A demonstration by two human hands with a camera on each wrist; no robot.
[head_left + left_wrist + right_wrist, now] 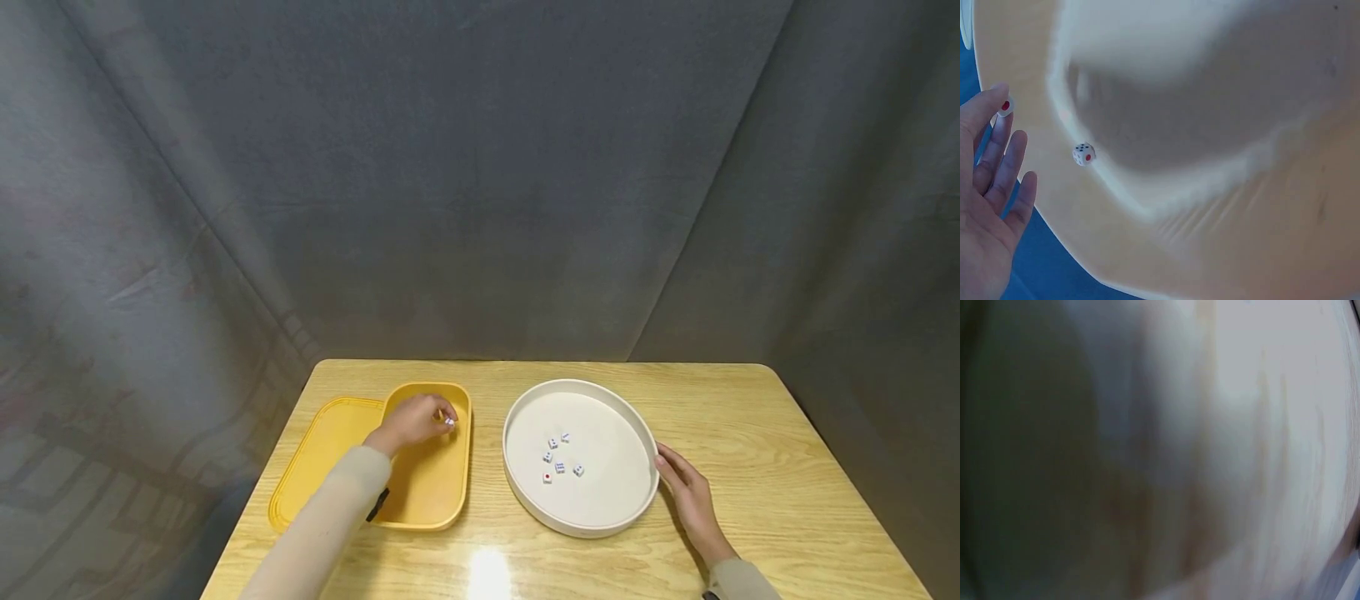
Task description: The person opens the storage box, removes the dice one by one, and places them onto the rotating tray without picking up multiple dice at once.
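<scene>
My left hand (420,421) hovers over the far end of a yellow tray (431,492). It pinches a small white die (448,422) at its fingertips. The left wrist view shows that die (1005,106) with a red dot between two fingertips (999,94), the other fingers fairly straight. A second die (1084,154) is just beyond the left hand, against the tray's inner wall. My right hand (686,492) lies flat on the table, fingers touching the right rim of a round white tray (525,500) that holds several dice (560,467). The right wrist view is all blur.
A flat yellow lid (322,458) lies partly under the yellow tray's left side. Both trays stand on a small wooden table (750,417), backed by a grey curtain (480,183). Bare wood shows at the front and far right.
</scene>
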